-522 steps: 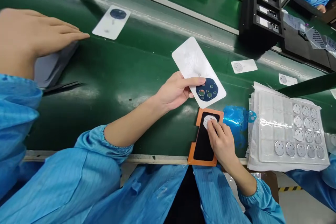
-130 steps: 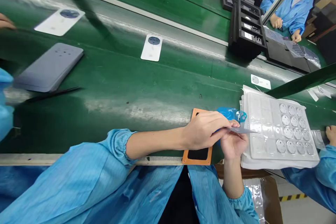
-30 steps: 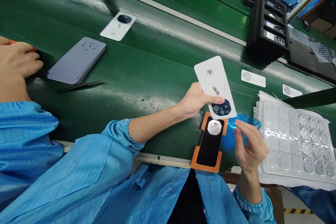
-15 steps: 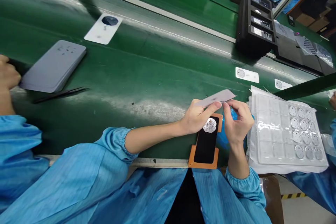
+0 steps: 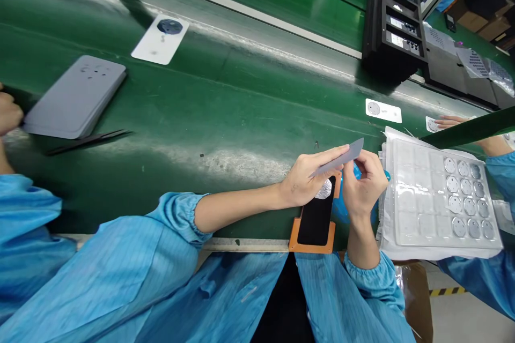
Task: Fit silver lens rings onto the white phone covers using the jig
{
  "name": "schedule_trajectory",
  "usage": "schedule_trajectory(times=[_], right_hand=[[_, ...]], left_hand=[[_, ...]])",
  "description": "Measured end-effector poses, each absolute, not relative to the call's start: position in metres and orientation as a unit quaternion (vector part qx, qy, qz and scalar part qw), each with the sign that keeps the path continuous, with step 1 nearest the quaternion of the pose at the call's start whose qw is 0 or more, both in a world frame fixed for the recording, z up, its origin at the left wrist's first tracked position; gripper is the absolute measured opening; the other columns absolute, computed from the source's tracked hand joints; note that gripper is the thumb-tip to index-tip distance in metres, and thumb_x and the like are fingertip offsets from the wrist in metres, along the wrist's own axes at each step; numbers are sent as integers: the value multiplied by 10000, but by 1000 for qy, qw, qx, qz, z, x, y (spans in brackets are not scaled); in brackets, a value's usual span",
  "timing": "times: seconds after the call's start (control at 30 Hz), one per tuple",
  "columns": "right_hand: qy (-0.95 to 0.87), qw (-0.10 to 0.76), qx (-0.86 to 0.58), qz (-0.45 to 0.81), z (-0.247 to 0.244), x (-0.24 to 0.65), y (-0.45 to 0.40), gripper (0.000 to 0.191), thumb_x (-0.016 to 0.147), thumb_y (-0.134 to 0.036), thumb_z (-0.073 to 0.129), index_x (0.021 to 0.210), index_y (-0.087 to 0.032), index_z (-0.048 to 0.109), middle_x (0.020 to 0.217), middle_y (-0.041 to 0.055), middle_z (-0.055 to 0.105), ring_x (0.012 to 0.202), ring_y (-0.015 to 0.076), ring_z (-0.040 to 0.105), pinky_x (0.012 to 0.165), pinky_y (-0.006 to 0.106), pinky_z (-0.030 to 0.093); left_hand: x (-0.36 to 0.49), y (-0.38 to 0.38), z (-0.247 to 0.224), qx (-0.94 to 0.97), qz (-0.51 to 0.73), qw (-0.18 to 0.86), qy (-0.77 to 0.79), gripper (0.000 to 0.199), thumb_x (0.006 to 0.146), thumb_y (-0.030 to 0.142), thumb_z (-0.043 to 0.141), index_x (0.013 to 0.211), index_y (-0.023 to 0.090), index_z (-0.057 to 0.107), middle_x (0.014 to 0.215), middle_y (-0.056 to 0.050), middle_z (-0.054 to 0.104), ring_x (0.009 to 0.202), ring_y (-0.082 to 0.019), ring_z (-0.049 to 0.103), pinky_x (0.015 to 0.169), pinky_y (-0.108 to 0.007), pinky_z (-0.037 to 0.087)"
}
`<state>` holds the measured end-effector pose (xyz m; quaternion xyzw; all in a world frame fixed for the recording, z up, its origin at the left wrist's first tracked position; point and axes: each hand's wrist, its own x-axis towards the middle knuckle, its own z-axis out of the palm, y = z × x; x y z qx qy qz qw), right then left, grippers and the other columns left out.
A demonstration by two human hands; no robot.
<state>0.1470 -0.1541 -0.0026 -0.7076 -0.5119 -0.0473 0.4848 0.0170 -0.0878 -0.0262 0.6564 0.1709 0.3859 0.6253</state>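
Note:
A thin grey phone-sized sheet (image 5: 349,156) is tilted up in my left hand (image 5: 302,179), held between the thumb and the fingers. The closed fingertips of my right hand (image 5: 367,185) pinch at the sheet's right end; whatever else they may grip is too small to make out. Below the hands, a black phone-shaped panel (image 5: 316,220) lies in an orange fixture (image 5: 295,247). Its silvery round patch (image 5: 325,189) is partly covered by my left hand. Blue plastic (image 5: 341,208) shows between the fixture and my right wrist.
On the right lies a clear tray (image 5: 410,225) with several round discs. At left are a stack of grey panels (image 5: 72,99) and black tweezers (image 5: 86,141). White cards (image 5: 148,49) lie along the bench. A co-worker's hand (image 5: 494,143) reaches in at right, another person's hand (image 5: 8,112) at left.
The sheet has been turned so its darker grey face shows, and my left thumb is no longer on the near side. At right, a co-worker's hand has come onto a white card.

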Motion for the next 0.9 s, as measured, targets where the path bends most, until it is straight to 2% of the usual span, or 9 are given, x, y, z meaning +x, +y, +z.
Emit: schedule_trajectory(times=[0.1, 0.2, 0.3, 0.4, 0.47, 0.6, 0.7, 0.8, 0.9], right_hand=[[-508, 479, -714, -51, 1, 146, -154, 121, 923, -239, 582, 829, -216, 656, 852, 38, 705, 795, 179, 666, 748, 340, 572], [-509, 462, -724, -57, 3, 143, -153, 137, 919, -261, 572, 797, -218, 616, 802, 22, 667, 743, 164, 621, 708, 316, 536], [-508, 446, -734, -64, 0, 143, -148, 144, 907, -249, 531, 768, -229, 567, 764, 13, 628, 720, 162, 583, 692, 307, 510], [-483, 439, -756, -51, -5, 159, -147, 105, 846, -237, 524, 747, -227, 557, 765, 15, 629, 699, 161, 573, 686, 307, 501], [-431, 429, -794, -22, -9, 182, -156, 80, 797, -258, 548, 745, -215, 591, 755, 15, 650, 675, 164, 579, 668, 305, 496], [-330, 352, -871, 92, -23, 229, -196, 135, 774, -315, 572, 725, -207, 637, 622, -7, 633, 597, 178, 572, 611, 300, 452], [-358, 237, -896, 116, -40, 238, -226, 193, 828, -348, 556, 690, -221, 601, 598, 2, 631, 584, 191, 568, 617, 307, 407], [-398, 138, -902, 93, -48, 230, -242, 223, 885, -385, 560, 734, -221, 573, 609, 13, 622, 571, 199, 557, 615, 312, 367], [-415, 124, -899, 60, -40, 221, -251, 217, 935, -415, 562, 865, -212, 591, 599, -12, 595, 559, 202, 565, 608, 317, 391]], left_hand=[[16, -89, -34, 682, 390, 606, 126, 505, 1031, 346, 514, 1529, 261, 496, 1581, -61, 478, 1364, -254, 582, 1118, -366, 513], [16, -92, -37, 701, 387, 589, 115, 546, 1013, 292, 531, 1553, 262, 458, 1605, -52, 443, 1447, -257, 491, 1181, -379, 458], [21, -95, -35, 676, 373, 615, 160, 483, 1005, 357, 562, 1475, 246, 561, 1512, -56, 565, 1387, -275, 556, 1160, -392, 481], [26, -89, -31, 542, 374, 706, 259, 444, 994, 505, 578, 1266, 172, 690, 1295, -99, 721, 1208, -291, 687, 1053, -404, 569], [24, -77, -27, 421, 382, 769, 291, 463, 960, 540, 633, 1213, 155, 675, 1263, -121, 731, 1141, -289, 721, 999, -430, 602], [2, -52, -15, 313, 376, 815, 313, 411, 946, 442, 704, 1257, 186, 625, 1312, -136, 705, 1158, -281, 717, 1004, -490, 597], [-15, -49, -10, 335, 378, 798, 329, 390, 950, 421, 701, 1260, 196, 630, 1324, -133, 699, 1153, -282, 719, 994, -498, 603], [-28, -61, -9, 435, 368, 746, 344, 375, 949, 447, 684, 1221, 190, 682, 1298, -116, 714, 1134, -288, 724, 960, -439, 626], [-43, -76, -9, 647, 309, 629, 300, 289, 989, 407, 611, 1126, 198, 757, 1190, -76, 765, 1125, -281, 728, 1002, -366, 605]])
